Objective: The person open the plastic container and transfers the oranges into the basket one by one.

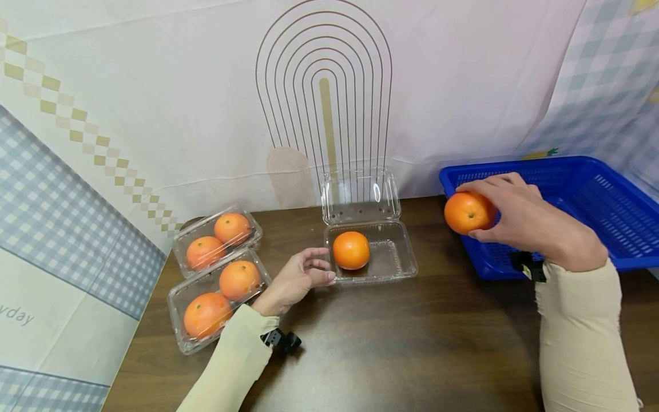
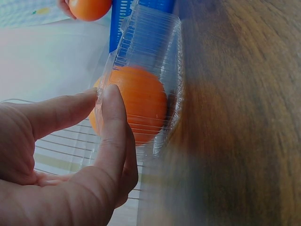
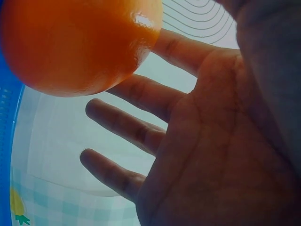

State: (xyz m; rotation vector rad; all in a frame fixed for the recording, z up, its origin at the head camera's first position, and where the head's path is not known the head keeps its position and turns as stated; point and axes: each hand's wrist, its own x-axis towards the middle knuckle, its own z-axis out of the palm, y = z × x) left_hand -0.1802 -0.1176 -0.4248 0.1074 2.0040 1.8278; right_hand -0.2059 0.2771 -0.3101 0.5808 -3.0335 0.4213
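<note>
In the head view my right hand (image 1: 532, 217) holds an orange (image 1: 469, 213) between thumb and fingers, over the left rim of the blue basket (image 1: 484, 266). The right wrist view shows that orange (image 3: 80, 44) against the first fingers, the other two stretched out apart from it. My left hand (image 1: 298, 280) pinches the near left rim of an open clear plastic clamshell box (image 1: 393, 257). Thumb and forefinger meet on that rim in the left wrist view. A single orange (image 1: 352, 250) sits in the left half of the box, whose lid (image 1: 360, 197) stands up at the back.
Two closed clear boxes, a far one (image 1: 218, 240) and a near one (image 1: 221, 300), lie at the left, each with two oranges. The near one is beside my left forearm. A cloth-covered wall (image 1: 206, 114) rises behind the brown table (image 1: 412, 349).
</note>
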